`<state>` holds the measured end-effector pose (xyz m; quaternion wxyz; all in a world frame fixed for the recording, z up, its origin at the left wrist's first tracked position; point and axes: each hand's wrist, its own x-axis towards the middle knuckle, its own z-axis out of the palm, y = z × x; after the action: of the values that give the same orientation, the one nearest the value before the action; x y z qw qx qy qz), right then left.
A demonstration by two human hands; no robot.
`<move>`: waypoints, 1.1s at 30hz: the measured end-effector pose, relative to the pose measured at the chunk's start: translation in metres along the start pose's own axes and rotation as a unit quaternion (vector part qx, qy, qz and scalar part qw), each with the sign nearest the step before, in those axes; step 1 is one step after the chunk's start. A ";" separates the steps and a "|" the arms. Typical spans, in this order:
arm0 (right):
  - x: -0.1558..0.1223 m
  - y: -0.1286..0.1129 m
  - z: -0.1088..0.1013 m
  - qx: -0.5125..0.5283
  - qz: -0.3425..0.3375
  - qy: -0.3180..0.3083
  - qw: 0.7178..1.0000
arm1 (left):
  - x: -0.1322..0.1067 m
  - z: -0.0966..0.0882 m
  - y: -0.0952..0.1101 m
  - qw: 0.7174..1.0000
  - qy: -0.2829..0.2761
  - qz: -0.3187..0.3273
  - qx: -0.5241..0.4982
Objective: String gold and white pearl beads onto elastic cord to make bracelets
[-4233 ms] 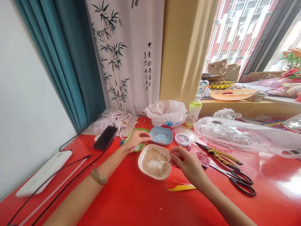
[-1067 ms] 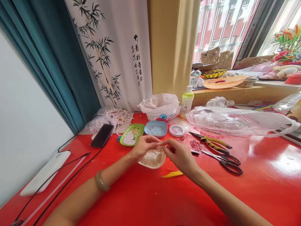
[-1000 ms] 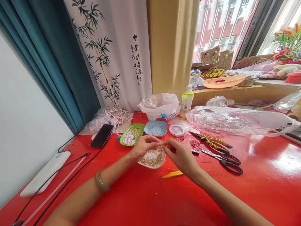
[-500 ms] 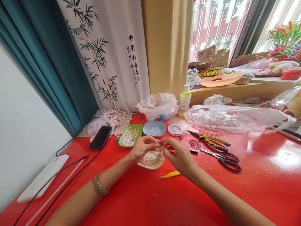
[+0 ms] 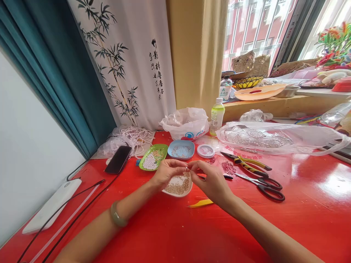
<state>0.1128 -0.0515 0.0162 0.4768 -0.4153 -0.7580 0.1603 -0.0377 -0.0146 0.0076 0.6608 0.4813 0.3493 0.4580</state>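
Over a white dish [image 5: 178, 190] of small gold beads, my left hand [image 5: 166, 173] and my right hand [image 5: 212, 182] meet fingertip to fingertip. Both pinch something tiny between thumb and forefinger, too small to name. A green dish [image 5: 153, 157] with white pearls and a blue dish [image 5: 181, 149] with small beads sit just behind, beside a round white lid [image 5: 205, 151]. I wear a green bangle [image 5: 117, 218] on the left wrist.
On the red table [image 5: 170, 233]: yellow-handled pliers [image 5: 248, 165] and black scissors [image 5: 263, 184] at right, a yellow strip [image 5: 201, 203], a phone [image 5: 118, 159], pearl strands [image 5: 135, 136], a white plastic bag [image 5: 188, 126], a bottle [image 5: 217, 115], a long clear bag [image 5: 274, 138], cables and a white box [image 5: 51, 211] at left.
Earlier my left hand reached toward the green dish and my right rested by the white dish. Since then both hands came together over the white dish and stay pinched there; the view shifted slightly.
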 end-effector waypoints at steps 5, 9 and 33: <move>-0.001 0.001 0.001 -0.002 0.006 0.001 1.000 | -0.001 0.001 0.000 1.000 0.005 -0.004 0.002; -0.002 0.001 0.001 -0.007 0.000 -0.001 1.000 | -0.001 0.000 0.000 1.000 0.001 0.001 0.006; 0.000 0.001 0.001 -0.004 -0.015 0.000 1.000 | 0.000 -0.001 -0.001 0.999 -0.001 0.010 0.031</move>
<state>0.1126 -0.0507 0.0149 0.4771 -0.4059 -0.7649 0.1499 -0.0388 -0.0142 0.0065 0.6416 0.5051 0.3578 0.4530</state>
